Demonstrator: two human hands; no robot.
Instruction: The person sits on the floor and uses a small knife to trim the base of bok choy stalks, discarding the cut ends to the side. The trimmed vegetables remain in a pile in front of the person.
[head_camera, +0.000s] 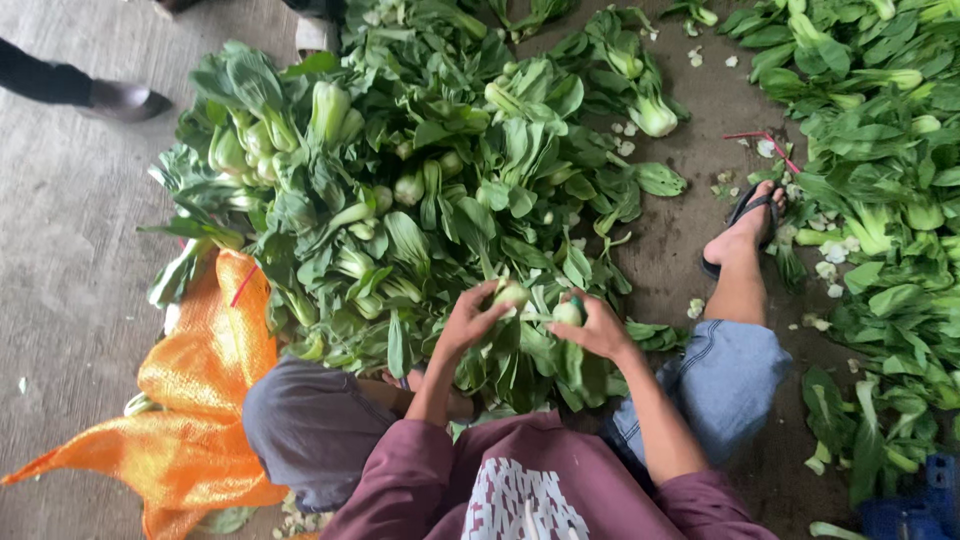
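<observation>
A grey concrete floor (70, 220) fills the view, and most of it is buried under bok choy. The big heap (420, 190) lies straight ahead of the seated person, its leaves dark green and its stalk bases pale; a second spread of the same greens (880, 200) runs down the right edge. An orange mesh sack (200, 400) lies crumpled on the floor at the lower left, touching the near edge of the heap. The person's right leg stretches forward between the two piles, the foot in a black sandal (745, 225).

Both forearms reach out from maroon sleeves, elbows bent and drawn in, wrists meeting just above the near edge of the heap. The left hand (470, 322) is curled, fingers and thumb wrapped around the pale base of one bok choy (512, 295), palm turned inward. The right hand (598, 328) is cupped, knuckles up, over the stalk end of a second bok choy (567, 313), fingers closed on it. The two hands sit just beside each other, and the leaves hang down between the knees.
</observation>
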